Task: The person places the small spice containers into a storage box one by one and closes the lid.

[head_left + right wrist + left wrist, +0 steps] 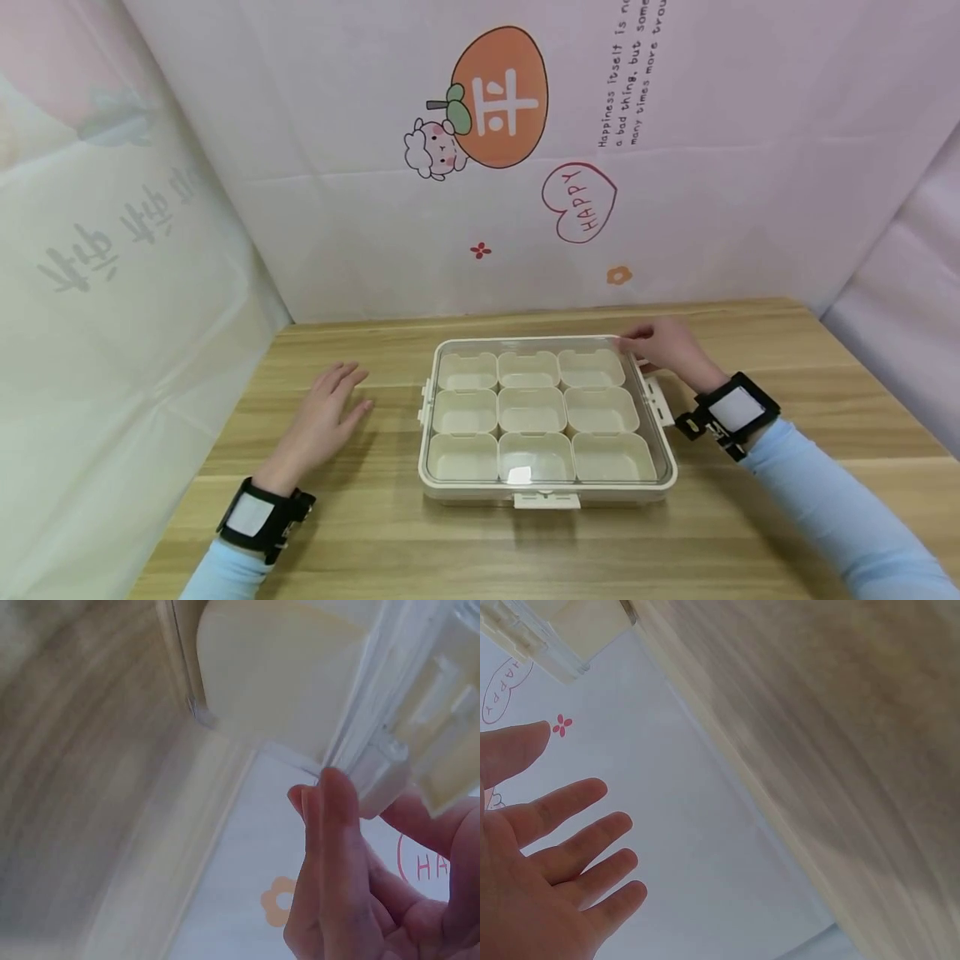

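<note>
A cream storage box (547,497) with a clear lid (525,343) lies flat on the table. Through the lid show several small cream cups (531,410) in rows. My right hand (671,350) grips the box at its far right corner; in the right wrist view, fingertips (339,796) meet the clear side wall, with the thumb toward the lid's rim. The right clasp (658,402) and front clasp (547,501) stick outward. To the left of the box, my left hand (318,421) is held apart from it, fingers loosely spread and holding nothing.
The wooden table (360,533) ends at a back edge against a white printed sheet (337,208). More white sheeting (127,350) hangs along the left side. Both wrists wear black straps, the left strap (262,521) and the right strap (731,417).
</note>
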Demonstrator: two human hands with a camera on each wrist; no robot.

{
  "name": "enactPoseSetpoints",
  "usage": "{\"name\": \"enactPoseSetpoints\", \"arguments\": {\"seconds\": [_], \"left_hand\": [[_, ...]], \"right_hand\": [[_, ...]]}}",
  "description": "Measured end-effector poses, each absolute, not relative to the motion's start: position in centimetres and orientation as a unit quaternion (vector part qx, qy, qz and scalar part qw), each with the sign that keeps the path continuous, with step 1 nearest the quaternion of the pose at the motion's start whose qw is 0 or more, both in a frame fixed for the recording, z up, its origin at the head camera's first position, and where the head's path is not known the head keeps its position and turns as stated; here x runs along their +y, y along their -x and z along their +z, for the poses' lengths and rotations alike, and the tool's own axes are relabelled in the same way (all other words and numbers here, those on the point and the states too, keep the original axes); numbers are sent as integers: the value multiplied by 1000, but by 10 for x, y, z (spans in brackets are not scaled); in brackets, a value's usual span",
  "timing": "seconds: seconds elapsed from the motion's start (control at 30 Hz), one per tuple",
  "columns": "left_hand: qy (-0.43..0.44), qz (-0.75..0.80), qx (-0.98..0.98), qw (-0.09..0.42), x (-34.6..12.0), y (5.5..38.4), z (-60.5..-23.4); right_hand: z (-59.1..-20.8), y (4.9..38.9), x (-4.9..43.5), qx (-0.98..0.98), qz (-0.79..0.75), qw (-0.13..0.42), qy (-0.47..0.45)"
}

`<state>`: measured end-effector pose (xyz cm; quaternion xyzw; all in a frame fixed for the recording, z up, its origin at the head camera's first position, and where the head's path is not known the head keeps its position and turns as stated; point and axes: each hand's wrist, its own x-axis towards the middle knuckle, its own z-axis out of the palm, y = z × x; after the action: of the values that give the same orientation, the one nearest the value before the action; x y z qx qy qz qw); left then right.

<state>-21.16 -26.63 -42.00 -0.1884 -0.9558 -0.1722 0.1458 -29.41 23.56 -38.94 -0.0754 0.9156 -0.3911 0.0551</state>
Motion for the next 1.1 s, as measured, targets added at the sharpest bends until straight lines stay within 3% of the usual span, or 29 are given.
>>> {"name": "enactPoseSetpoints", "arguments": {"seconds": [0.43,0.63,1.1], "left_hand": [[181,-179,-956,146,-270,208,-418],[191,-175,-954,150,-268,211,-419],[191,-173,-953,158,-269,210,-418]], "right_hand": [[-411,293,234,909,-406,70,66],[-401,289,235,888,-445,81,76],[-390,289,245,766,-585,249,91]]}}
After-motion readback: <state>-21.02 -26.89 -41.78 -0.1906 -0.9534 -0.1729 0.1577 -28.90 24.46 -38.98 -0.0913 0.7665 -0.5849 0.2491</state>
